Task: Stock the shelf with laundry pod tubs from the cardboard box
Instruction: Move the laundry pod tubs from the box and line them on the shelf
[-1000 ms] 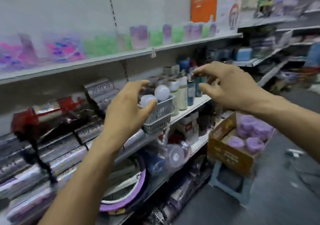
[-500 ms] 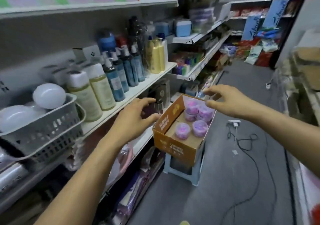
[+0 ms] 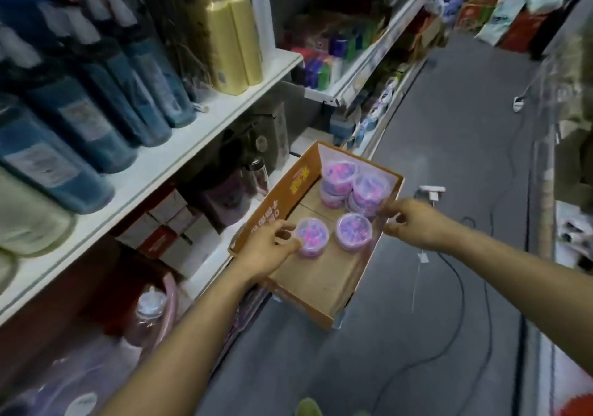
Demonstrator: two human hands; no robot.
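Open cardboard box [image 3: 324,274] in aisle beside shelf [image 3: 179,156], four pod tubs visible inside
Left hand [image 3: 268,249] curled round near-left tub [image 3: 312,236], thumb and fingers touching its side
Right hand [image 3: 414,223] at box's right wall, fingertips at far-right stacked tub [image 3: 370,191]; hold unclear
Middle tub [image 3: 354,231] untouched; far tub [image 3: 338,176] behind
Blue bottles [image 3: 96,111], gold bottles [image 3: 231,37] on shelf
Black cable [image 3: 462,303] across grey floor [image 3: 449,146]

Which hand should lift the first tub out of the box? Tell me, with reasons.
Left. The left hand already has its fingers curled against the near-left tub in the cardboard box. The right hand only reaches the edge of the stacked tubs, with no clear hold.
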